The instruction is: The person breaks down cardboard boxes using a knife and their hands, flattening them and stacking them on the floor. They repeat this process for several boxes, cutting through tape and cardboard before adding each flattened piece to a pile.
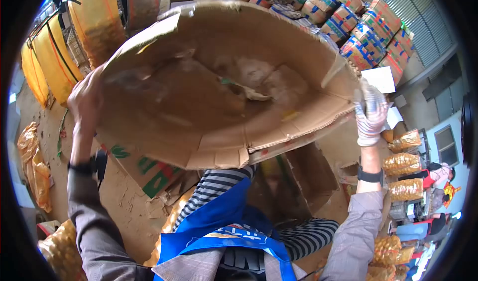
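A large brown cardboard box, bent into a rounded shape, is held up in front of me with its open inside facing me. A whitish-green scrap and pale dusty patches show in it. My left hand, bare and blurred, grips the left rim. Wearing a striped white glove, my right hand is closed on the right rim. Below the box, a printed cardboard piece with green and red marks lies on the floor. Another open carton stands between my knees and the held box, partly hidden.
Tall yellow sacks stand at the left, above a crumpled orange bag. Taped cartons are stacked at the back right. Filled net bags line the right side, with people beyond them.
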The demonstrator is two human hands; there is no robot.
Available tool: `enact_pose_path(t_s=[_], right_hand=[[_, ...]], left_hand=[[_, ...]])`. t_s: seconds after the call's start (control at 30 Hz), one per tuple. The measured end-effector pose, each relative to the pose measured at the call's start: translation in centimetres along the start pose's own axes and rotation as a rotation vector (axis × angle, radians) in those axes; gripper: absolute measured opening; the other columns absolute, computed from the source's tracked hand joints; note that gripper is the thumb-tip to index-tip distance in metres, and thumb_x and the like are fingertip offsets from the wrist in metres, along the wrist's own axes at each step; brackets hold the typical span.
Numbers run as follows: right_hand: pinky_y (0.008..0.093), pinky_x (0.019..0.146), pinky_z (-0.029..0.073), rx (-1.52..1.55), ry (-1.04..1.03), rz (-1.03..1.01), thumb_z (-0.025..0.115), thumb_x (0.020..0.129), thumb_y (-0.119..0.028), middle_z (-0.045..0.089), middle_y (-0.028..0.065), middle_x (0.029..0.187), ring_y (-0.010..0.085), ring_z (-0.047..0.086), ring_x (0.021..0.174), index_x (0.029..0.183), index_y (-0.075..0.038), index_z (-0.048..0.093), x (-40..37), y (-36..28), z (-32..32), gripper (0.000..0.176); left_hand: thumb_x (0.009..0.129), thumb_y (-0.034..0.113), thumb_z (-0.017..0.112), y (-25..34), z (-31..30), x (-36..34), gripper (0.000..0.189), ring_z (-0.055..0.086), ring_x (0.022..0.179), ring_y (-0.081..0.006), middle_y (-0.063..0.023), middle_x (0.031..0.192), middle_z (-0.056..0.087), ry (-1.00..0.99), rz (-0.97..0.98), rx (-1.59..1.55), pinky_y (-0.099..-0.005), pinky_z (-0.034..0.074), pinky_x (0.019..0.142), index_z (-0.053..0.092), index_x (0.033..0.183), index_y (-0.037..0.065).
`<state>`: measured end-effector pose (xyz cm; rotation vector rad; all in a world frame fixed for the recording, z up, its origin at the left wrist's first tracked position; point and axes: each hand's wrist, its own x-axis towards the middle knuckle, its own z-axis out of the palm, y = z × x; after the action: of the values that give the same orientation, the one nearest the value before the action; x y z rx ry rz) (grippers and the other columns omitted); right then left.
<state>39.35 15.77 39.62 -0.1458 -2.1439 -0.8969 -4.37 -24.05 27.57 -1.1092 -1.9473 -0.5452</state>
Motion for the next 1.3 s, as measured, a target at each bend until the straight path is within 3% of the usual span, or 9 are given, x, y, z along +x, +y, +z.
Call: enact_pose_path(t_s=[0.1,0.23,0.3,0.6,0.73,0.8,0.97,1.1,1.3], right_hand=[[0.0399,0.075,0.048,0.120,-0.210,0.036,0.068,0.081,-0.016,0.065,0.0093,0.081,0.0274,0.060,0.076,0.113,-0.011,0.063,-6.1,-3.7,7.5,0.033],[0.0415,0.076,0.048,0.936,-0.645,1.340,0.066,0.081,-0.020,0.062,0.0149,0.082,0.0319,0.060,0.081,0.108,-0.014,0.066,-16.5,-13.2,21.7,0.027],[0.0419,0.077,0.048,0.602,-0.523,0.837,0.065,0.080,-0.017,0.062,0.0138,0.091,0.0322,0.060,0.085,0.104,-0.015,0.067,-15.5,-17.1,20.6,0.024],[0.0345,0.074,0.051,0.786,-0.021,0.841,0.062,0.081,-0.013,0.063,0.0152,0.087,0.0306,0.060,0.078,0.103,-0.006,0.063,-9.1,-14.8,19.8,0.023],[0.0383,0.081,0.050,0.552,-0.703,0.815,0.063,0.079,-0.015,0.064,0.0159,0.092,0.0337,0.061,0.086,0.107,-0.009,0.064,-19.3,-18.2,23.0,0.028],[0.0406,0.084,0.049,0.535,-0.873,0.785,0.062,0.079,-0.013,0.065,0.0159,0.096,0.0344,0.061,0.090,0.108,-0.012,0.064,-22.5,-19.3,21.5,0.030],[0.0388,0.084,0.049,0.679,-0.794,0.894,0.060,0.082,-0.016,0.064,0.0151,0.105,0.0327,0.061,0.094,0.106,-0.014,0.066,-21.0,-19.2,17.9,0.025],[0.0358,0.088,0.049,0.940,-0.653,0.563,0.057,0.086,-0.021,0.062,0.0081,0.116,0.0282,0.061,0.101,0.116,-0.019,0.062,-12.0,-22.0,17.0,0.031],[0.0394,0.095,0.046,0.847,-1.154,0.065,0.048,0.089,-0.024,0.037,0.0118,0.144,0.0311,0.053,0.116,0.141,-0.025,0.035,-6.5,-29.2,25.0,0.054]], left_hand=[[0.068,-0.004,0.055,0.8,-7.4,-6.5,0.038,0.063,0.087,-0.0340,-0.0130,0.101,0.066,-0.218,0.088,0.113,-0.0448,0.049,0.078,0.062,0.104,0.007],[0.060,-0.007,0.055,3.4,-8.6,-10.4,0.055,0.043,0.126,-0.0364,-0.0181,0.137,0.044,-0.515,0.051,0.047,-0.0475,0.036,0.103,0.054,0.115,0.002],[0.065,-0.014,0.049,1.2,-4.9,-13.2,0.065,0.040,0.128,-0.0395,-0.0208,0.142,0.038,-0.565,-0.113,-0.105,-0.0440,0.034,0.107,0.049,0.128,0.003],[0.072,-0.008,0.043,3.3,-11.3,-6.9,0.051,0.056,0.113,-0.0368,-0.0199,0.121,0.059,-0.269,-0.019,-0.002,-0.0428,0.042,0.100,0.058,0.121,0.001],[0.075,0.004,0.056,8.1,-9.0,-16.7,0.050,0.051,0.115,-0.0259,-0.0038,0.135,0.050,-0.764,0.116,-0.055,-0.0372,0.048,0.092,0.056,0.124,0.016],[0.075,0.005,0.056,9.8,-4.8,-24.1,0.062,0.050,0.116,-0.0276,-0.0092,0.139,0.044,-1.197,0.091,-0.190,-0.0413,0.048,0.091,0.043,0.135,0.012],[0.076,0.003,0.050,10.2,1.0,-29.1,0.058,0.062,0.085,-0.0366,-0.0185,0.134,0.048,-1.233,-0.003,-0.269,-0.0427,0.052,0.073,0.040,0.133,0.002],[0.076,0.002,0.050,10.1,1.2,-29.3,0.058,0.062,0.084,-0.0364,-0.0185,0.134,0.047,-1.254,-0.005,-0.286,-0.0434,0.052,0.072,0.041,0.133,0.002],[0.060,0.016,0.076,9.1,0.6,-25.7,0.084,0.046,0.118,-0.0412,-0.0215,0.143,0.034,-1.308,0.043,-0.323,-0.0601,0.040,0.091,0.040,0.136,0.010]])
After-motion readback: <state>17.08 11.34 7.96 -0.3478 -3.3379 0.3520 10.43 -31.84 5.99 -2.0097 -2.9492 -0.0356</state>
